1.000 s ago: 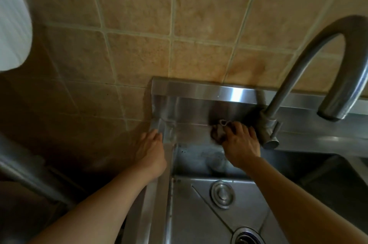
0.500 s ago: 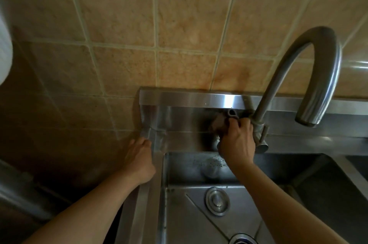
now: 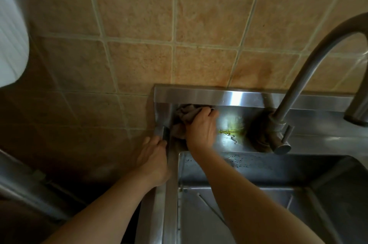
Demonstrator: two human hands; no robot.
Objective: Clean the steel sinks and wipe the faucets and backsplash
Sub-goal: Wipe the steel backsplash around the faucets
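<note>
Wiping: the right hand (image 3: 201,130) presses a bunched grey-brown cloth (image 3: 184,117) into the far left corner of the steel backsplash (image 3: 229,97), just under its top lip.
Right fingers: curled over the cloth, holding it wadded, probably so the wad can be pushed into the corner seam.
Left hand (image 3: 154,161): rests on the sink's left rim (image 3: 170,194), fingers fairly straight and gripping nothing; it looks like a brace for the lean forward.
Residue: a yellowish streak (image 3: 229,131) lies on the ledge between the cloth and the faucet base, not yet wiped.
Faucet (image 3: 310,68): gooseneck, rising from the ledge well right of the cloth; its lever (image 3: 282,145) points toward the viewer.
Sink basin (image 3: 278,204): droplets show on its back wall; the basin looks unwiped as yet.
Judgement: backsplash work is underway, with faucet and basin likely remaining.
</note>
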